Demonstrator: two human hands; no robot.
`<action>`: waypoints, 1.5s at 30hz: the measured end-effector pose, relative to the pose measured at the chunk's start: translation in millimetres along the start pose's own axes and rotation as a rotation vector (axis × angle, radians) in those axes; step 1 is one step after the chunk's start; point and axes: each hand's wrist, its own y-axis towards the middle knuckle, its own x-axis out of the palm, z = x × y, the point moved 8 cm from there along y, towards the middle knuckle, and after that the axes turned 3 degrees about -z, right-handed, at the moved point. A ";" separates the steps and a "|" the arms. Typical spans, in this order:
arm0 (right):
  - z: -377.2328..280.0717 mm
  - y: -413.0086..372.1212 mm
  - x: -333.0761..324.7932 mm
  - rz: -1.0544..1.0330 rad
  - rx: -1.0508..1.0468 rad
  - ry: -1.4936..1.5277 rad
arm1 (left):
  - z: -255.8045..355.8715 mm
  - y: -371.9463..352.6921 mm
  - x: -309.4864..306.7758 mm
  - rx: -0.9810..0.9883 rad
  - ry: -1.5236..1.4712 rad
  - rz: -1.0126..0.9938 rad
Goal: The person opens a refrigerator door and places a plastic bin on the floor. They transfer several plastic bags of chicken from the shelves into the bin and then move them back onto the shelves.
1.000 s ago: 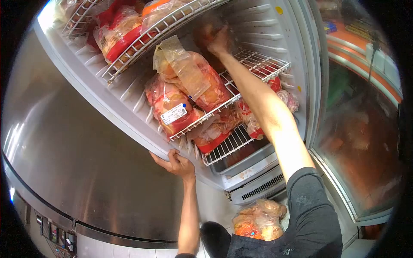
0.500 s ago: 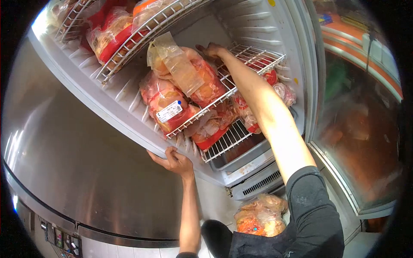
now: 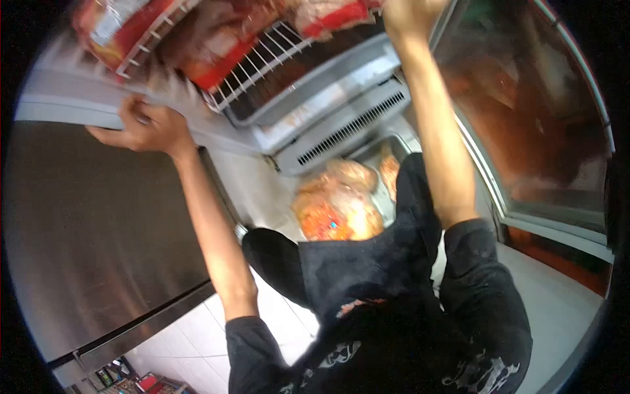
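Head view, tiled floor [image 3: 197, 335], left fingers [image 3: 130, 110] holding fridge edge [image 3: 65, 106], right fingers [image 3: 419, 9] blurred, grip unclear

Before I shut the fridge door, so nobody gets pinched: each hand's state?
Left hand: holding the fridge edge.
Right hand: blurred, partly cut off; cannot tell.

Left arm [image 3: 213, 226] reaches far and left, nearly straight. Left hand [image 3: 152, 128]: fingers part-curled, one digit sticks out left. Right arm [image 3: 441, 131] extends far, right of centre; right hand [image 3: 410, 16] is blurred, cropped, finger pose unreadable.
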 end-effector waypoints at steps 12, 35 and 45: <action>58.6 -412.2 -143.8 -1.234 0.906 -0.830 | -16.6 -26.8 -3.9 0.012 -0.157 -0.017; 69.3 -440.4 -126.3 -1.039 0.684 -0.855 | -17.7 -585.4 -135.6 -1.484 -0.156 -1.805; 7.2 -385.4 -68.5 -1.133 1.125 0.183 | 96.9 -362.7 -94.5 -1.495 -1.025 -1.662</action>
